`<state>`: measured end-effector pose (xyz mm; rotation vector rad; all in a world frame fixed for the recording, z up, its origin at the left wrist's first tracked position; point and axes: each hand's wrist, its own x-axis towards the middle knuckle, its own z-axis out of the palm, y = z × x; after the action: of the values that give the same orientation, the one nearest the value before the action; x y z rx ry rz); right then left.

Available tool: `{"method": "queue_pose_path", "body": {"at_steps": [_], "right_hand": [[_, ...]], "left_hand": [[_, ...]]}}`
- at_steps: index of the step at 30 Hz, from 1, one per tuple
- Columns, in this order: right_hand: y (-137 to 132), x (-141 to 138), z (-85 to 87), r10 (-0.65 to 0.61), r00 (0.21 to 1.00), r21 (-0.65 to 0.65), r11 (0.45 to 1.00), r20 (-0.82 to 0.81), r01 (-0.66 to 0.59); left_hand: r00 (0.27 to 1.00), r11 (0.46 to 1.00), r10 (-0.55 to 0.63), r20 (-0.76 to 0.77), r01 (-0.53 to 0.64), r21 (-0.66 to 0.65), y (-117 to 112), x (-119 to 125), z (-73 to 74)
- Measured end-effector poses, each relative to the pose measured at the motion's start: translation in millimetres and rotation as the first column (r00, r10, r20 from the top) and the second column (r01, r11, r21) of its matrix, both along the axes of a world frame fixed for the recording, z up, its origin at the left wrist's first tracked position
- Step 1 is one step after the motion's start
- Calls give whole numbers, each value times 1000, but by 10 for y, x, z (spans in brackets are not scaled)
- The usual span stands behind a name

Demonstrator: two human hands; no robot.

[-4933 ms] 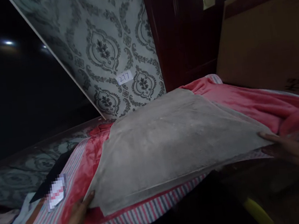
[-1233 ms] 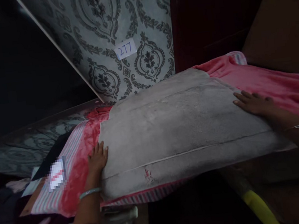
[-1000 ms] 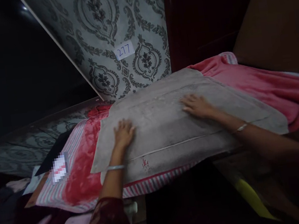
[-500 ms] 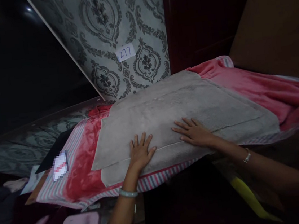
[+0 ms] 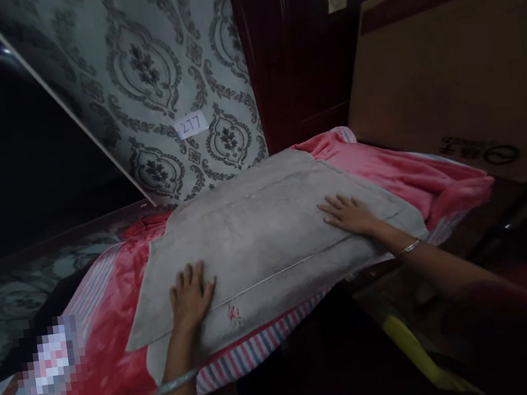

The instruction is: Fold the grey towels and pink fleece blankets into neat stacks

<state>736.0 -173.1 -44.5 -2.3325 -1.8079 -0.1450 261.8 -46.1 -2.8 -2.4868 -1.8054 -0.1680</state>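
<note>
A grey plush cloth point(image 5: 248, 225) lies spread in front of me, with a seam along its near side and a small red mark point(image 5: 234, 315) below that seam. My left hand point(image 5: 191, 299) rests flat on its left part, fingers spread. Farther right, my right hand point(image 5: 348, 214) lies palm down on the same cloth, also open. Neither hand grips anything. Beneath the grey cloth is a red and pink blanket point(image 5: 106, 345) with a striped edge, showing at both ends and along the front.
Patterned wallpaper point(image 5: 141, 65) with a paper label point(image 5: 192, 125) reading 277 stands behind. A large cardboard box point(image 5: 450, 72) is at the back right, beside a dark red door panel point(image 5: 297, 59). A yellow object point(image 5: 411, 346) lies low at the right.
My hands have moved apart across the grey cloth, the left one leftward and the right one rightward. The red mark near the left hand now shows. The view has turned to the right.
</note>
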Motion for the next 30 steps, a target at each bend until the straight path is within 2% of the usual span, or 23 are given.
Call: {"method": "queue_pose_path", "body": {"at_steps": [3, 8, 11, 13, 16, 19, 21, 23, 25, 27, 30], "right_hand": [[-194, -29, -195, 26, 999, -24, 999, 34, -25], [-625, -15, -437, 64, 996, 108, 992, 59, -70], [-731, 19, -467, 79, 996, 201, 976, 36, -85], [-660, -10, -394, 71, 998, 245, 967, 2, -69], [-321, -228, -175, 103, 994, 276, 957, -28, -92], [162, -629, -5, 175, 984, 273, 949, -41, -158], [433, -891, -6, 207, 978, 229, 954, -34, -194], [597, -1063, -97, 264, 964, 157, 953, -10, -259], [653, -1121, -232, 323, 946, 94, 942, 0, -322], [634, -1095, -353, 355, 935, 69, 933, -2, -354], [563, -1017, -458, 380, 925, 82, 922, -6, -378]], "left_hand": [[992, 996, 62, -113, -68, -53, -80, -19, -163], [982, 997, 77, -174, -74, 21, -341, -356, -351], [989, 994, 87, -119, -78, 80, -428, -508, -325], [995, 993, 97, -25, -96, 62, -412, -471, -226], [982, 998, 40, 182, -48, 38, -296, -86, 1], [940, 971, -230, 252, 204, 124, -178, 605, 157], [928, 946, -318, 192, 296, 135, -151, 1049, 132], [920, 926, -376, 106, 376, 27, -166, 1346, -1], [912, 910, -403, 75, 408, -71, -203, 1460, -184], [908, 901, -411, 79, 418, -120, -248, 1432, -333], [901, 890, -418, 113, 432, -144, -336, 1295, -404]]}}
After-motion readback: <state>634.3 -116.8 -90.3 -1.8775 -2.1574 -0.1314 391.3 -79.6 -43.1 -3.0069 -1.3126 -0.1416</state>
